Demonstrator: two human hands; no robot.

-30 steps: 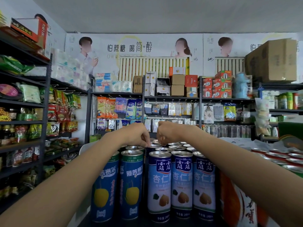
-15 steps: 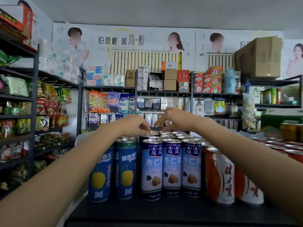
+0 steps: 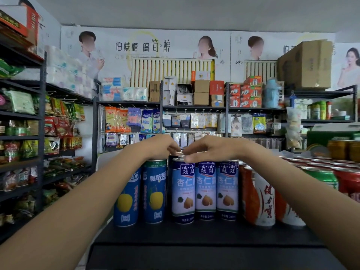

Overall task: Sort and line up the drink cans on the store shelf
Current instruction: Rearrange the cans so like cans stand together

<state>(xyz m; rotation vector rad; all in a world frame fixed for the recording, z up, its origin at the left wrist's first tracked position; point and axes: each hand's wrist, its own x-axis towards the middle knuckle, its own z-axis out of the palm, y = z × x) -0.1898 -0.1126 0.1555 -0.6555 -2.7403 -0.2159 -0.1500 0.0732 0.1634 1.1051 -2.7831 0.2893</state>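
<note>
On the black shelf (image 3: 194, 236) stands a front row of cans: two blue cans with a yellow fruit (image 3: 154, 193), three blue-and-white almond cans (image 3: 205, 190) and orange-and-white cans (image 3: 259, 197). More can tops show behind them. My left hand (image 3: 159, 147) and my right hand (image 3: 210, 149) reach over this row, and their fingertips meet. Both pinch the silver top of a back-row can (image 3: 178, 152) just behind the leftmost almond can. That can's label is hidden. My right thumb lies at the rim of the leftmost almond can.
Green cans (image 3: 321, 175) and red cans (image 3: 348, 180) crowd the right side of the shelf. Racks of snack packets (image 3: 58, 125) line the left aisle. Boxes (image 3: 201, 92) and hanging goods fill the far racks. A bare strip of shelf runs in front of the cans.
My hands have come closer together and dropped onto the can tops, the fingertips now meeting on one back-row can. The view has pulled back, showing more shelf front and the orange-and-white cans.
</note>
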